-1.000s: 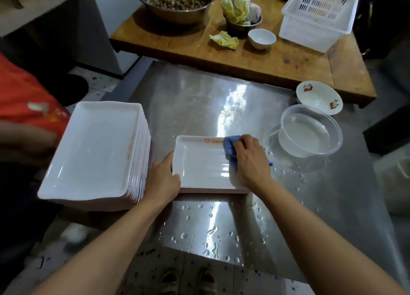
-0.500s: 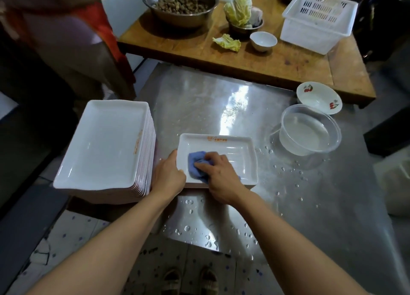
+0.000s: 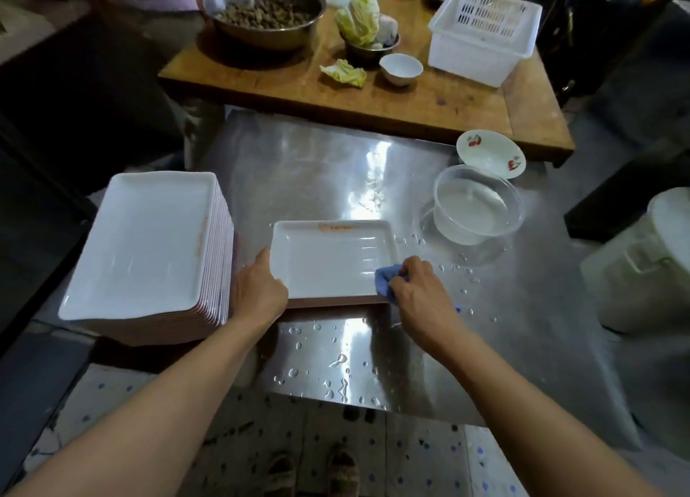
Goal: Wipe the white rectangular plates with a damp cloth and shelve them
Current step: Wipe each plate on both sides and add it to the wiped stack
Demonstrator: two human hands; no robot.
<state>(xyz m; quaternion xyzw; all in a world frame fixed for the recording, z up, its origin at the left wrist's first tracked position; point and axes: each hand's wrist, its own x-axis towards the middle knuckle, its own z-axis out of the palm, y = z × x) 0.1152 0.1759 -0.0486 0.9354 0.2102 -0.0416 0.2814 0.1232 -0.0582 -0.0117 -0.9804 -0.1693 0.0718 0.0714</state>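
Note:
A single white rectangular plate [image 3: 328, 259] with orange lettering on its far rim lies on the wet steel table [image 3: 373, 175]. My left hand [image 3: 257, 291] grips the plate's near left corner. My right hand [image 3: 418, 291] holds a bunched blue cloth [image 3: 384, 282] against the plate's near right corner. A tall stack of white rectangular plates [image 3: 149, 246] stands at the table's left edge, just left of my left hand.
A clear tub of water [image 3: 478, 209] and a cherry-print bowl [image 3: 491, 153] sit at the right. Behind is a wooden table [image 3: 429, 100] with a steel bowl [image 3: 263, 11], cabbage, a small white bowl and a white basket [image 3: 483, 33]. A white bucket [image 3: 642, 261] stands far right.
My right hand swept the blue cloth from the plate's far right to its near left, then across to its near right corner. The person at the left has moved away.

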